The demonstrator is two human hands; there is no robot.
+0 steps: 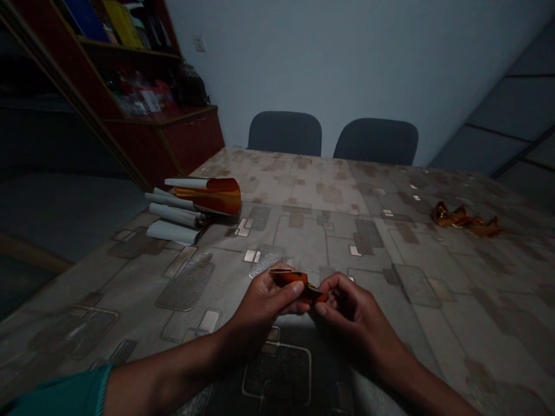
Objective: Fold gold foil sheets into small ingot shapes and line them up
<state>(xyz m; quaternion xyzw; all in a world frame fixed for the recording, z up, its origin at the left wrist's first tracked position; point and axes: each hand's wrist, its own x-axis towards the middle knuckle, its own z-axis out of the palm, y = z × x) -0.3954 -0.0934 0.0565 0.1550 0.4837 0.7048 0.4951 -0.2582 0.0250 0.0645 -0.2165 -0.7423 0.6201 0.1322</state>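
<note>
My left hand [264, 303] and my right hand [349, 306] meet over the near middle of the table, both pinched on a small folded piece of shiny orange foil paper [297, 283]. The left thumb and fingers grip its left end; the right fingertips hold its right end. At the left of the table lies a stack of orange and white foil sheets with curled edges [191, 208]. A crumpled piece of orange foil [463, 219] lies at the far right.
The table [390, 254] wears a patterned grey-beige cloth. Two dark chairs [284, 133] [375, 141] stand at its far edge against a pale wall. A red-brown bookshelf [143, 92] with books and clutter stands at the back left.
</note>
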